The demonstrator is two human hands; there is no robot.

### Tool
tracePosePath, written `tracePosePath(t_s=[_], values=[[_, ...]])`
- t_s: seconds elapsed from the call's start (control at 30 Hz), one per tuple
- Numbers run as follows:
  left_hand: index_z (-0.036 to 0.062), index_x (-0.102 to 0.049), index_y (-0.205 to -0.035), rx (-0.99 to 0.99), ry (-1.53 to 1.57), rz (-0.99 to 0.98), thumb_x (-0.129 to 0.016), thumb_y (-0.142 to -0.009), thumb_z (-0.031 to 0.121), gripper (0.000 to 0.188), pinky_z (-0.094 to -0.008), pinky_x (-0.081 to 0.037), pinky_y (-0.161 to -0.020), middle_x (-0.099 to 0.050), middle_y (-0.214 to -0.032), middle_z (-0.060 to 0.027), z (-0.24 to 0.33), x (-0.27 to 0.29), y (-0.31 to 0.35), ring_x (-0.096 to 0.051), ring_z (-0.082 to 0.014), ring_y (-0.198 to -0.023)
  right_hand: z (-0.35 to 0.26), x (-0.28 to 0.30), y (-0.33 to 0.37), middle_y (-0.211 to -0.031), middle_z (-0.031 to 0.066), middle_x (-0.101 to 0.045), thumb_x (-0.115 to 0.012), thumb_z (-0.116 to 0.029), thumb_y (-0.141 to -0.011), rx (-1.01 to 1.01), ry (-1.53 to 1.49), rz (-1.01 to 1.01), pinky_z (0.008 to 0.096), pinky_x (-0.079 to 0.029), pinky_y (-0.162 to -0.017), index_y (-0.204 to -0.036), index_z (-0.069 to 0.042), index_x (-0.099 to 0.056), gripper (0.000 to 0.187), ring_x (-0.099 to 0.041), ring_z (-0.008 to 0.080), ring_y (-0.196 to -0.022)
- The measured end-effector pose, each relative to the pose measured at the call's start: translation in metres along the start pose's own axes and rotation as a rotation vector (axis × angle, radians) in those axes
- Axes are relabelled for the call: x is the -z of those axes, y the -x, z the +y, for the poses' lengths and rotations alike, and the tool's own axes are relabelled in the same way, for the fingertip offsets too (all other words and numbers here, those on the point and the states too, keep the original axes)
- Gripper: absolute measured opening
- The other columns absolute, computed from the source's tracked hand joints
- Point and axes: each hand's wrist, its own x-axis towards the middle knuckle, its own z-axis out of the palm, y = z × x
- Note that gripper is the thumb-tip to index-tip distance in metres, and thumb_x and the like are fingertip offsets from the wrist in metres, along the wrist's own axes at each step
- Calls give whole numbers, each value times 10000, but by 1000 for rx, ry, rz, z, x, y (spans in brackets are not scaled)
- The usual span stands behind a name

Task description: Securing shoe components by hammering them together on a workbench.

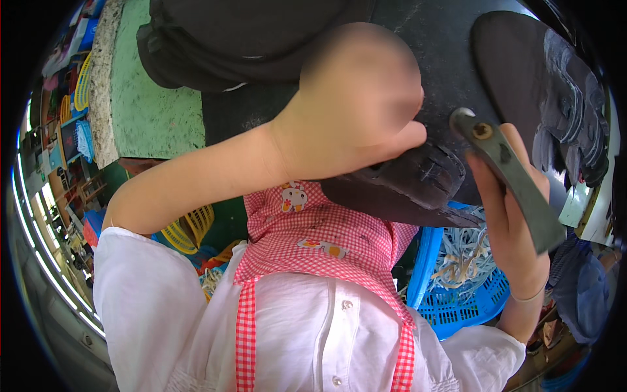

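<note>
My left hand point(362, 98) bends over a dark sandal point(418, 178) at the near edge of the work surface. Its thumb and fingers are closed at the sandal's upper straps, though a blur covers much of the hand. In my right hand point(516, 215) is a hammer, its grey-green metal head point(513, 173) turned up toward me. The hammer's rounded shiny face points toward the left hand and stays apart from the sandal. Its handle is hidden below the head. Another dark sandal point(513, 68) with layered straps lies at the far right.
Large dark rounded pieces point(248, 39) lie at the back left, on a black-covered table with a worn green part point(153, 111). Below the near edge stands a blue basket point(424, 261) holding pale strips point(464, 255). A yellow basket point(186, 232) sits low at left.
</note>
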Motion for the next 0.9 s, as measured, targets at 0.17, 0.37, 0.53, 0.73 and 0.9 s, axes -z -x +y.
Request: tracePosePath(t_s=[0.17, 0.37, 0.53, 0.73, 0.9], values=[[187, -692, -809, 281, 71, 128, -777, -655, 241, 184, -417, -366, -869, -597, -869, 65, 5, 3, 2, -531, -217, -943, -3, -16, -1, -826, 144, -568, -646, -43, -891, 193, 102, 89, 310, -445, -570, -1085, 58, -543, 241, -569, 255, -618], [179, -693, -766, 199, 5, 118, -783, -606, 199, 185, -422, -388, -865, -586, -850, 59, 26, -7, 9, -549, -203, -898, -3, -15, -2, -671, 145, -465, -603, -48, -925, 76, -44, 167, 294, -395, -515, -935, 11, -529, 95, -426, 249, -542], [186, -694, -773, 182, -66, 139, -773, -568, 184, 220, -422, -394, -865, -589, -846, 62, 33, -13, 11, -556, -201, -886, -4, -18, -3, -683, 141, -475, -610, -56, -911, 74, -35, 116, 310, -406, -516, -944, -4, -528, 102, -479, 290, -557], [221, -715, -814, 415, -44, 195, -796, -602, 224, 227, -409, -350, -876, -598, -921, 66, 35, 0, 15, -523, -206, -930, -5, -19, 2, -684, 155, -509, -605, -53, -914, 9, -90, 67, 326, -422, -512, -950, -5, -522, 102, -562, 345, -570], [185, -703, -761, 533, 153, 224, -805, -643, 174, 157, -400, -348, -864, -605, -919, 65, 46, -14, 23, -524, -204, -928, -1, -17, -4, -653, 137, -485, -605, -55, -920, 27, -127, 65, 314, -411, -512, -932, -5, -522, 97, -496, 303, -530]])
